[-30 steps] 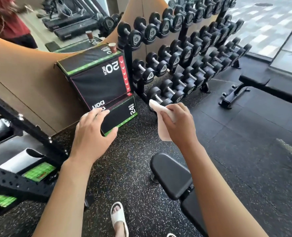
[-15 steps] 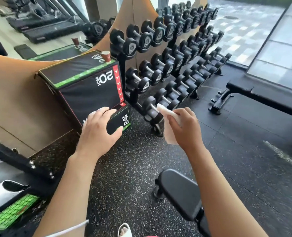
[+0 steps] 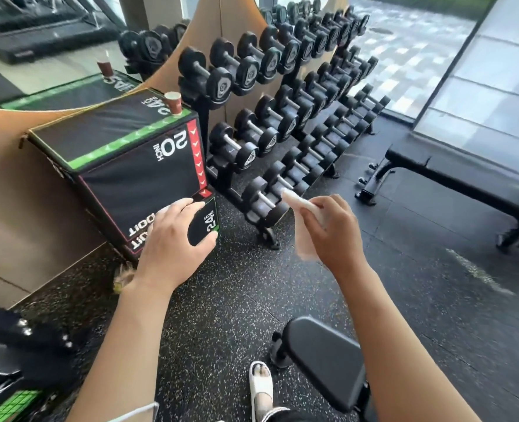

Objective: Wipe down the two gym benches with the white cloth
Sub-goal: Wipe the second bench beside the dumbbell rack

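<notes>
My right hand (image 3: 334,231) is raised in mid-air and grips the white cloth (image 3: 302,226), which hangs folded from my fingers. My left hand (image 3: 173,242) hovers beside it with fingers relaxed and slightly spread, holding nothing. One black padded gym bench (image 3: 328,360) ends just below my right forearm, near my feet. A second black bench (image 3: 465,175) stands farther off at the right, along the window. Neither hand touches a bench.
A black plyo box (image 3: 124,166) with a paper cup (image 3: 173,102) on top leans at the mirrored wall on the left. A long dumbbell rack (image 3: 282,117) runs back along the wall. A black metal frame (image 3: 21,333) fills the lower left. Speckled rubber floor (image 3: 419,300) lies between the benches.
The view has swung right and lifted, showing more of the far bench. Both hands stay raised in front of me, the right still holding the cloth.
</notes>
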`<state>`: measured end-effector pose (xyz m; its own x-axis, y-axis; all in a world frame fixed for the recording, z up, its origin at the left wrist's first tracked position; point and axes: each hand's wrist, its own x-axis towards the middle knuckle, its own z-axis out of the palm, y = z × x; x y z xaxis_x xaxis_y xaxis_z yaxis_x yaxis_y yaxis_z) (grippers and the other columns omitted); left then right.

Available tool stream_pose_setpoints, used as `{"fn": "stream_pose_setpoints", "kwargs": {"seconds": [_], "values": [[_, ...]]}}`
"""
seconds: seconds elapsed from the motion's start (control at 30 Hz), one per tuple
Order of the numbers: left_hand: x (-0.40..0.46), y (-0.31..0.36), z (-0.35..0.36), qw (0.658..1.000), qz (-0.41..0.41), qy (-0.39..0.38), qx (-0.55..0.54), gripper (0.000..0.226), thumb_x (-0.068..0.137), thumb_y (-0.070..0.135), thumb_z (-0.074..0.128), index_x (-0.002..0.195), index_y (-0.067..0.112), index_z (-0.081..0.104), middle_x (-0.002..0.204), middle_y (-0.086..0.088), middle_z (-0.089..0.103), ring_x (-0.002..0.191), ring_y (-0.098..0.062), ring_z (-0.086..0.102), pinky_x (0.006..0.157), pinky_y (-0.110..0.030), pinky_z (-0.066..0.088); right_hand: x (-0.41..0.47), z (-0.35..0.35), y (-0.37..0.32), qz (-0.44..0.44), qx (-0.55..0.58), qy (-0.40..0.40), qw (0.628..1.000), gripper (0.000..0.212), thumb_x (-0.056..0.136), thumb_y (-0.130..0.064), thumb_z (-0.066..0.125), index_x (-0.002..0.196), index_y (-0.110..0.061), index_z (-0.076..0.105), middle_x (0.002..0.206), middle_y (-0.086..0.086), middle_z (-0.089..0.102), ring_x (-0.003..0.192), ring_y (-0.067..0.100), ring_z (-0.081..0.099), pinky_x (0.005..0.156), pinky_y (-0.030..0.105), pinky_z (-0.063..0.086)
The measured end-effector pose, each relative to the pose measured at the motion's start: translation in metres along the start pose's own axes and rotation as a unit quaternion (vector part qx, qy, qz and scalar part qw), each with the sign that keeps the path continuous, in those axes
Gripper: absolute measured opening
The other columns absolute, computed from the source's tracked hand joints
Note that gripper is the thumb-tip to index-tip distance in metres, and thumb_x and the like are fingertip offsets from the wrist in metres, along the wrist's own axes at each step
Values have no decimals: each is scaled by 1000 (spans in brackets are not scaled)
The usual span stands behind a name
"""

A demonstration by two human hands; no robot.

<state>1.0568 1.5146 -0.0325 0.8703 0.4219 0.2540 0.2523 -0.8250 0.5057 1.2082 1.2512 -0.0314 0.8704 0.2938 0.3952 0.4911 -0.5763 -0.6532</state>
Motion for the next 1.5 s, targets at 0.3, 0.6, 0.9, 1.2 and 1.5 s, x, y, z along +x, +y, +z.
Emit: {"fn": "stream_pose_setpoints", "kwargs": {"seconds": [0.3,0.6,0.9,1.2,1.5], "values": [[119,29,47,999,32,-28,33,61,91,40,75,147,23,57,154,1,51,143,-25,42,120,-54,36,100,22,69,31,27,17,999,20,99,-32,70,106,-13,72,103,-4,65,98,20,61,90,46,53],[230,63,88,997,59,-44,40,61,90,45,70,147,25,56,153,4,52,143,-20,41,120,-54,38,205,33,124,35,44,20,998,22,99,-33,70,110,-15,73,105,-6,65,98,17,61,90,45,54],[323,51,124,994,78,-72,18,62,91,47,69,148,27,55,153,7,51,143,-18,40,120,-54,39,270,63,160,66,27,27,997,18,97,-28,71,107,-13,73,101,-3,65,94,18,60,86,42,54],[449,23,140,987,138,-81,-17,61,91,38,75,147,19,58,151,2,54,143,-23,42,124,-42,32,359,91,151,91,-8,66,994,20,98,-29,70,108,-11,72,102,-1,66,96,21,61,90,48,54],[557,14,170,973,193,-101,-79,62,91,34,78,147,18,59,151,1,55,143,-20,41,123,-44,35,421,109,156,110,-58,114,986,21,98,-28,70,108,-10,73,100,-1,66,93,17,61,87,37,54]]}}
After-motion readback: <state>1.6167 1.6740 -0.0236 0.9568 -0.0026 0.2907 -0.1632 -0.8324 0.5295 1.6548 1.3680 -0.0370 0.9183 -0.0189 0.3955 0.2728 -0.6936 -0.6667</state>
